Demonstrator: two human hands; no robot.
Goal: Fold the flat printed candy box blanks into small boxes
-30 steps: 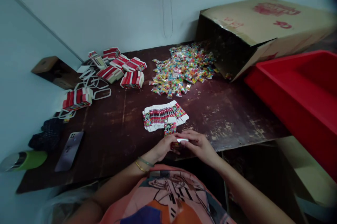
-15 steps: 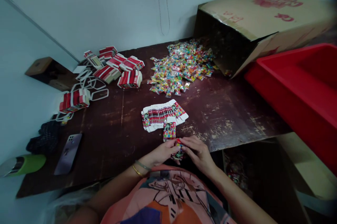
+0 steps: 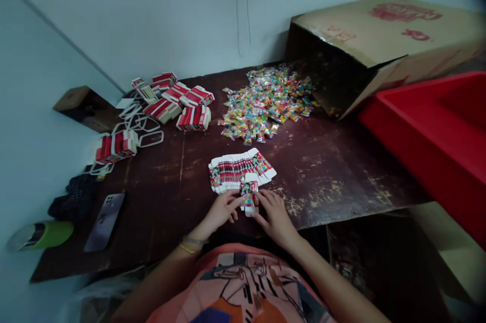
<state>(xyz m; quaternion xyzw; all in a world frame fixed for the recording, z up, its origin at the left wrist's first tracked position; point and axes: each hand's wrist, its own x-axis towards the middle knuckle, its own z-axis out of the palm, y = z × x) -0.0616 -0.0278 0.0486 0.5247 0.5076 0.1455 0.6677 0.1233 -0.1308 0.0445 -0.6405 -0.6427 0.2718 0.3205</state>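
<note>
A small printed candy box (image 3: 248, 194) with white end flaps stands out at the table's near edge, in front of a fanned row of flat cartons (image 3: 231, 168). My left hand (image 3: 222, 212) touches its left side with thumb and fingertips. On the other side my right hand (image 3: 276, 217) has its fingers along the right edge and its thumb by the lower white flap. Both hands pinch the box between them. Behind the fan is a heap of wrapped candies (image 3: 261, 103) in clear, colourful wrappers.
Bundles of red cartons (image 3: 193, 118) and white straps (image 3: 140, 123) are at the back left. A phone (image 3: 104, 223), a green cup-like item (image 3: 58, 234) and dark cloth (image 3: 72, 201) sit left. At right are a cardboard box (image 3: 364, 34) and a red bin (image 3: 429, 130).
The box held close to my body is no longer seen in my hands. Both hands have moved apart slightly and now are at the box beside the fan. The view has shifted slightly.
</note>
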